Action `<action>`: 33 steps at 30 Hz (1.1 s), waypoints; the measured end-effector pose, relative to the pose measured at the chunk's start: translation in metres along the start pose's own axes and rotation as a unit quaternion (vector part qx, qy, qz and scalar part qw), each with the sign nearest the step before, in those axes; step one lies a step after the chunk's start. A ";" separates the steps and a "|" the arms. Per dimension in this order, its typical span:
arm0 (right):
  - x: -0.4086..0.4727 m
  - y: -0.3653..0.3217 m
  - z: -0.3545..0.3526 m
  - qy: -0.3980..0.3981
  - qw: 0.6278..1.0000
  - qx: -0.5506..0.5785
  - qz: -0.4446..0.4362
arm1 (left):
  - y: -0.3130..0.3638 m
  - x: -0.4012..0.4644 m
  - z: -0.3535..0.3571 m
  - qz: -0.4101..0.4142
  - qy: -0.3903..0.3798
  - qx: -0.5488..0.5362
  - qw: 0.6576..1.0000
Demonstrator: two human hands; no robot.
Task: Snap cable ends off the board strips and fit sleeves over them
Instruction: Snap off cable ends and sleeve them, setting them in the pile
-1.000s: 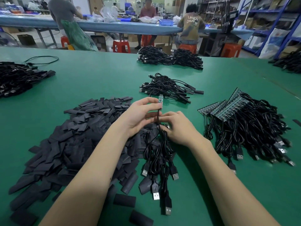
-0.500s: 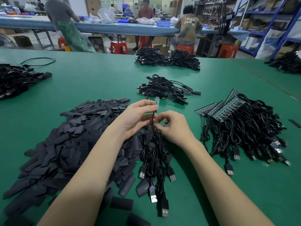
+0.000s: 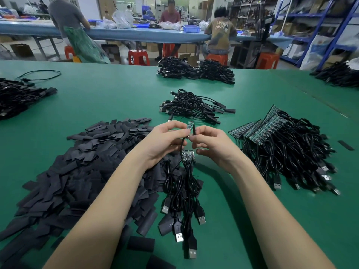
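Observation:
My left hand point(image 3: 162, 141) pinches a small green board end point(image 3: 190, 125) at its tip, held upright above the table. My right hand point(image 3: 210, 143) pinches the black cable point(image 3: 193, 133) just below that board end. Under the hands a short board strip point(image 3: 187, 156) lies with several black USB cables point(image 3: 182, 193) still attached, plugs pointing toward me. A wide heap of flat black sleeves point(image 3: 77, 171) covers the table at the left, under my left forearm.
A heap of board strips with cables point(image 3: 281, 144) lies at the right. A bundle of sleeved cables point(image 3: 192, 106) sits beyond the hands, more bundles point(image 3: 196, 71) farther back and another pile point(image 3: 17, 98) at far left. People work at a blue bench behind the green table point(image 3: 108, 98).
Both hands have lifted off the cable bundle with the single board end, which now stands apart from the strip left lying below. My right hand moved up to the cable near the board.

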State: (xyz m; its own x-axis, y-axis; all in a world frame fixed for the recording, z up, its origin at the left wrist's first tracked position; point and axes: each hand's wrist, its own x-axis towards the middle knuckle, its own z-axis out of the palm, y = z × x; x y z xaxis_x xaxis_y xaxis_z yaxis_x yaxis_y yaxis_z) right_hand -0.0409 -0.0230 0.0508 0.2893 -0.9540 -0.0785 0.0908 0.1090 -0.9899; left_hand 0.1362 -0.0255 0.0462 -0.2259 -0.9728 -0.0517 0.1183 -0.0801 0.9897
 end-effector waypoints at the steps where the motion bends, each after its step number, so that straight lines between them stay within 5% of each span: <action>1: 0.000 0.000 -0.002 -0.015 1.000 0.014 0.003 | 0.001 0.000 -0.001 0.000 -0.003 0.000 1.000; 8: -0.002 0.000 -0.008 0.006 1.000 0.027 -0.003 | 0.003 -0.004 0.001 0.002 -0.015 -0.004 1.000; 16: -0.005 -0.006 -0.025 0.001 0.984 0.172 -0.054 | 0.003 -0.005 0.002 -0.020 -0.060 -0.024 0.998; 33: -0.008 -0.007 -0.021 -0.025 0.985 0.151 -0.074 | 0.006 -0.010 0.001 -0.016 -0.120 -0.036 0.992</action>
State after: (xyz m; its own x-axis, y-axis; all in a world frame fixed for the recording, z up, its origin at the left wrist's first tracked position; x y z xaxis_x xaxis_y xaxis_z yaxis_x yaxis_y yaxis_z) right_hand -0.0642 -0.0220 0.0556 0.2981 -0.9513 0.0780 0.4126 0.0548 -0.9093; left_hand 0.1377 -0.0158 0.0528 -0.4539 -0.8901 -0.0411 0.1737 -0.1336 0.9757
